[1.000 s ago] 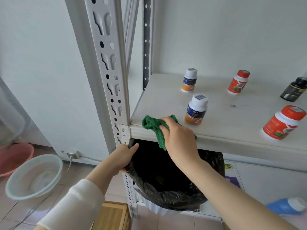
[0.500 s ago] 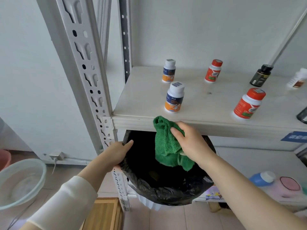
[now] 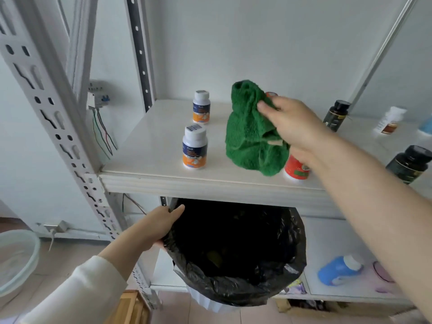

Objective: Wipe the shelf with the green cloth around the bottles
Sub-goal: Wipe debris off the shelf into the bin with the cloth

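Observation:
My right hand (image 3: 292, 123) grips the green cloth (image 3: 250, 134), which hangs bunched above the middle of the white shelf (image 3: 152, 146). Two white bottles with blue and orange labels (image 3: 194, 147) (image 3: 201, 106) stand left of the cloth. A red bottle (image 3: 295, 170) sits partly hidden under my wrist and the cloth; another red cap peeks out behind my fingers. Dark bottles (image 3: 336, 115) (image 3: 409, 163) and a white one (image 3: 389, 120) stand to the right. My left hand (image 3: 156, 226) holds the rim of a black-lined bin (image 3: 236, 253) just under the shelf's front edge.
A perforated grey upright (image 3: 53, 118) stands at the left front corner of the rack. Loose wires (image 3: 102, 132) hang beside it. A clear basin (image 3: 16, 258) sits on the floor at left. On the lower shelf lie a blue bottle (image 3: 339, 270) and a pink item.
My right hand lifted the green cloth from over the bin up above the shelf, among the bottles. The left hand stayed on the bin rim. The view shifted right.

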The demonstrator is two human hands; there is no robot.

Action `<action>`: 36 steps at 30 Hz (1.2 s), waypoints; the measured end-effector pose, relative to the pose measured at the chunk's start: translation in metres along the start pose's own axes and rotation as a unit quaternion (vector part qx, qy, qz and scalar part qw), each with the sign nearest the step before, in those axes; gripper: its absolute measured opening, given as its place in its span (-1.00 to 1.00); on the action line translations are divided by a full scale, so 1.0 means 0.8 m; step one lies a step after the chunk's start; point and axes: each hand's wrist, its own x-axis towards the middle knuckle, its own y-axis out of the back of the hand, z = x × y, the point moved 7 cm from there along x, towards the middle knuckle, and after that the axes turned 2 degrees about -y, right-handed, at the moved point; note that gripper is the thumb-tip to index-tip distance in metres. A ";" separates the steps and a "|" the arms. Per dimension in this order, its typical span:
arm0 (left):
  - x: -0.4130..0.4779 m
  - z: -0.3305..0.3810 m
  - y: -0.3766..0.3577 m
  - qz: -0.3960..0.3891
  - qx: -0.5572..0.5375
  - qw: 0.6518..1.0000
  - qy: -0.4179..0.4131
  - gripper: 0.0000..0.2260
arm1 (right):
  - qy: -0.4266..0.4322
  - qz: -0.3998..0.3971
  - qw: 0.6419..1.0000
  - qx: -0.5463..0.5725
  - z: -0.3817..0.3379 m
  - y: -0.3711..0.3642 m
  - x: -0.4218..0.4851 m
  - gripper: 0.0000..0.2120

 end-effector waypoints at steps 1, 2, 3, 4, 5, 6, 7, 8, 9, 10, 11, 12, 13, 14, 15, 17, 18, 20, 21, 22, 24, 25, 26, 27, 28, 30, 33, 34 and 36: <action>-0.002 0.005 -0.004 0.004 -0.009 1.000 0.001 -0.35 | 0.011 0.005 1.000 -0.018 -0.009 0.016 0.017 -0.85; -0.005 0.009 -0.006 0.014 -0.016 1.000 0.000 -0.42 | 0.017 0.011 0.999 -0.037 -0.016 0.031 0.035 -0.82; -0.006 0.011 -0.008 0.026 -0.017 1.000 0.002 -0.47 | 0.019 0.016 0.998 -0.061 -0.019 0.044 0.055 -0.79; -0.005 0.011 -0.010 0.036 -0.022 0.999 0.007 -0.50 | 0.019 0.021 0.995 -0.091 -0.020 0.057 0.077 -0.76; -0.007 0.011 -0.012 0.044 -0.028 0.999 0.014 -0.53 | 0.017 0.029 0.991 -0.130 -0.017 0.066 0.099 -0.73; -0.011 0.013 -0.013 0.050 -0.033 0.998 0.015 -0.57 | 0.012 0.035 0.984 -0.176 -0.011 0.074 0.121 -0.71; -0.015 0.016 -0.014 0.054 -0.040 0.998 0.014 -0.60 | 0.004 0.038 0.974 -0.224 -0.003 0.078 0.141 -0.69; -0.017 0.017 -0.016 0.055 -0.050 0.997 0.016 -0.62 | -0.004 0.031 0.962 -0.271 0.007 0.078 0.156 -0.68; -0.018 0.017 -0.017 0.058 -0.056 0.997 0.019 -0.63 | -0.009 0.015 0.947 -0.321 0.018 0.075 0.167 -0.66; -0.021 0.020 -0.017 0.070 -0.056 0.996 0.017 -0.64 | -0.011 -0.012 0.926 -0.378 0.031 0.069 0.175 -0.65; -0.023 0.021 -0.017 0.083 -0.054 0.995 0.017 -0.64 | -0.013 -0.039 0.898 -0.437 0.046 0.061 0.179 -0.64; -0.024 0.022 -0.017 0.094 -0.054 0.994 0.022 -0.65 | -0.013 -0.066 0.867 -0.494 0.060 0.052 0.179 -0.62; -0.025 0.022 -0.018 0.100 -0.058 0.993 0.029 -0.65 | -0.018 -0.089 0.841 -0.533 0.073 0.043 0.177 -0.61; -0.026 0.024 -0.020 0.099 -0.060 0.993 0.035 -0.64 | -0.031 -0.110 0.826 -0.552 0.086 0.034 0.176 -0.60; -0.026 0.024 -0.020 0.099 -0.061 0.993 0.038 -0.64 | -0.046 -0.129 0.820 -0.556 0.097 0.025 0.173 -0.59; -0.026 0.026 -0.020 0.101 -0.059 0.992 0.041 -0.62 | -0.069 -0.156 0.826 -0.537 0.107 0.007 0.172 -0.58; -0.025 0.026 -0.020 0.103 -0.059 0.992 0.041 -0.62 | -0.082 -0.167 0.839 -0.511 0.109 -0.001 0.173 -0.60; -0.025 0.029 -0.020 0.109 -0.051 0.992 0.032 -0.64 | -0.147 -0.194 0.869 -0.431 0.110 -0.016 0.171 -0.56; -0.026 0.030 -0.020 0.111 -0.049 0.992 0.030 -0.65 | -0.177 -0.203 0.878 -0.395 0.109 -0.024 0.166 -0.54; -0.028 0.034 -0.021 0.113 -0.050 0.992 0.027 -0.66 | -0.196 -0.213 0.882 -0.372 0.108 -0.031 0.162 -0.54; -0.027 0.033 -0.022 0.114 -0.064 0.991 0.025 -0.67 | -0.197 -0.214 0.886 -0.362 0.103 -0.046 0.160 -0.54; -0.026 0.033 -0.022 0.113 -0.068 0.991 0.024 -0.67 | -0.183 -0.214 0.886 -0.368 0.100 -0.052 0.158 -0.56; -0.026 0.034 -0.022 0.108 -0.067 0.992 0.020 -0.68 | -0.171 -0.212 0.887 -0.372 0.097 -0.058 0.155 -0.57; -0.025 0.033 -0.022 0.103 -0.064 0.992 0.019 -0.69 | -0.165 -0.210 0.889 -0.373 0.096 -0.063 0.151 -0.58; -0.023 0.032 -0.022 0.096 -0.058 0.993 0.019 -0.70 | -0.161 -0.217 0.889 -0.369 0.096 -0.067 0.146 -0.59; -0.019 0.028 -0.022 0.085 -0.053 0.995 0.019 -0.68 | -0.175 -0.243 0.896 -0.329 0.100 -0.073 0.133 -0.61; -0.015 0.027 -0.021 0.077 -0.046 0.996 0.022 -0.62 | -0.200 -0.259 0.907 -0.264 0.092 -0.063 0.125 -0.65; -0.014 0.028 -0.020 0.077 -0.040 0.996 0.019 -0.61 | -0.194 -0.240 0.916 -0.255 0.084 -0.054 0.130 -0.67; -0.011 0.029 -0.019 0.076 -0.030 0.997 0.016 -0.59 | -0.165 -0.172 0.938 -0.251 0.067 -0.033 0.152 -0.69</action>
